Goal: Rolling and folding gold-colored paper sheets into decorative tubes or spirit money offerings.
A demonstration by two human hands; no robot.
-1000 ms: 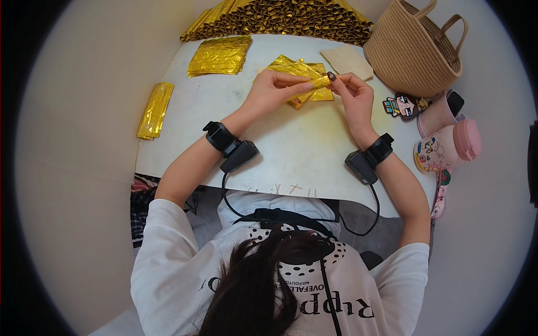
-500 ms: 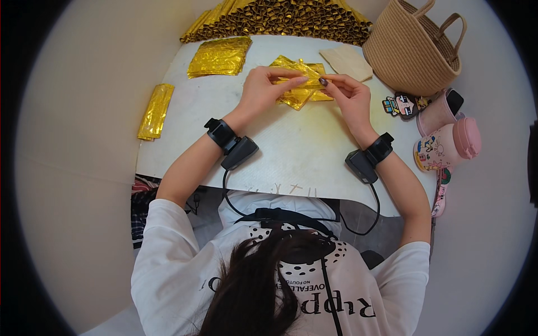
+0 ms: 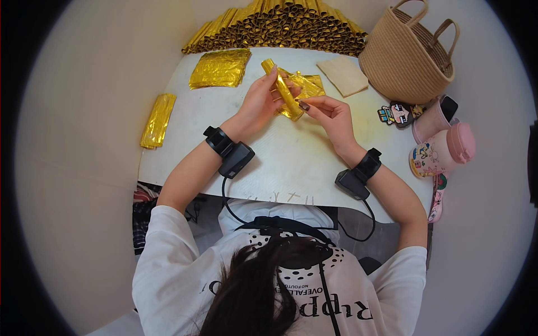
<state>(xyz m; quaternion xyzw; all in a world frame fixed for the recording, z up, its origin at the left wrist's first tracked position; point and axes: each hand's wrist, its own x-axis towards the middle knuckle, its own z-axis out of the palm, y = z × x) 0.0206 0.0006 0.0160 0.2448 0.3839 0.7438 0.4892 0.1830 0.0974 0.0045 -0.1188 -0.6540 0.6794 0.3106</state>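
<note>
A rolled tube of gold foil paper (image 3: 283, 87) slants between my hands over the far middle of the white table. My left hand (image 3: 259, 105) grips it, with the thumb along its upper part and the fingers beneath. My right hand (image 3: 332, 116) pinches the lower end between thumb and fingertips. Loose gold foil sheets (image 3: 310, 85) lie behind and under the tube, partly hidden by it and my fingers.
Many gold tubes (image 3: 280, 35) are heaped along the back edge. A foil stack (image 3: 219, 68) and a narrow foil bundle (image 3: 157, 120) lie left. At right are a beige square (image 3: 343, 76), woven basket (image 3: 395, 59), cartoon figure (image 3: 397, 114), pink cup (image 3: 427, 130) and pink bottle (image 3: 440, 154).
The foil between my fingertips, level and narrow before, is now a slanted round tube. My left hand has turned to cradle it, and my right hand has shifted down to its lower end.
</note>
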